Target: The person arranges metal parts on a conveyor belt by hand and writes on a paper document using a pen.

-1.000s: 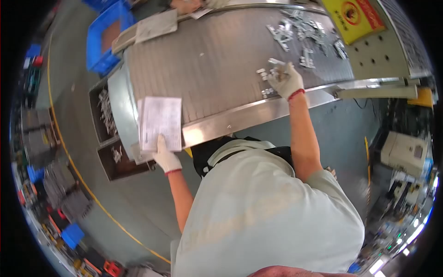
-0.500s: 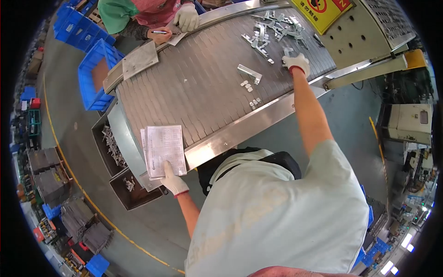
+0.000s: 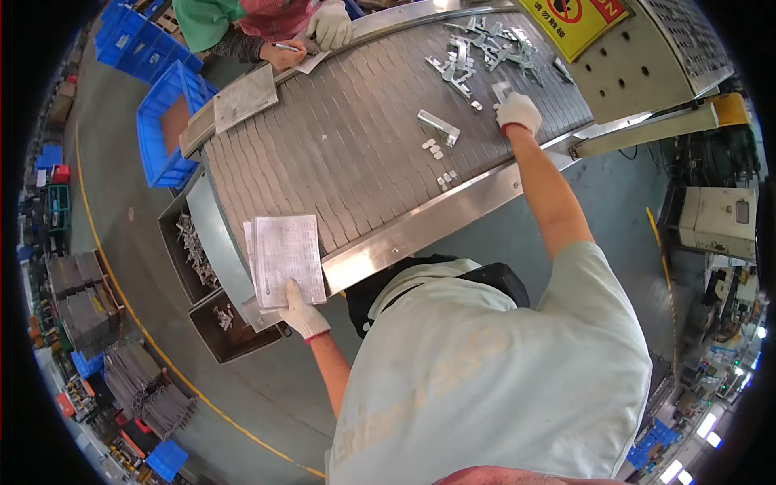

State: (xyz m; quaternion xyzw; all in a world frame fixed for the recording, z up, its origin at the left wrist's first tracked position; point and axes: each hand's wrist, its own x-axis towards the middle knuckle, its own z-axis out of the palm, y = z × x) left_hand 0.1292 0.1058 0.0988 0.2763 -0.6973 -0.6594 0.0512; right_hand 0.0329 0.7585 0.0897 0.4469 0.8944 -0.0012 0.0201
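My left hand (image 3: 305, 315), in a white glove with a red cuff, grips a stack of printed sheets (image 3: 287, 257) at the belt's lower left end, the thumb lying on top. At the right side of the conveyor belt (image 3: 347, 129), my gloved right hand (image 3: 520, 113) has its fingers closed on a small metal piece (image 3: 502, 90). Just beyond it lies a pile of shiny metal brackets (image 3: 493, 47). Nearer the belt's middle rest a longer metal channel piece (image 3: 439, 127) and several small flat metal pieces (image 3: 436, 150). My right fingertips are partly hidden.
Across the belt, a person's gloved hand (image 3: 330, 26) and bare hand with a pen (image 3: 284, 53) are over a paper. A metal plate (image 3: 246, 99) lies at the belt's far edge. Bins of metal parts (image 3: 179, 250) stand below its left end. A machine housing (image 3: 622, 69) overhangs the right.
My right hand has shifted slightly and turned, staying at the small metal piece. The left hand keeps hold of the sheets. The other person's pen hand has moved a little.
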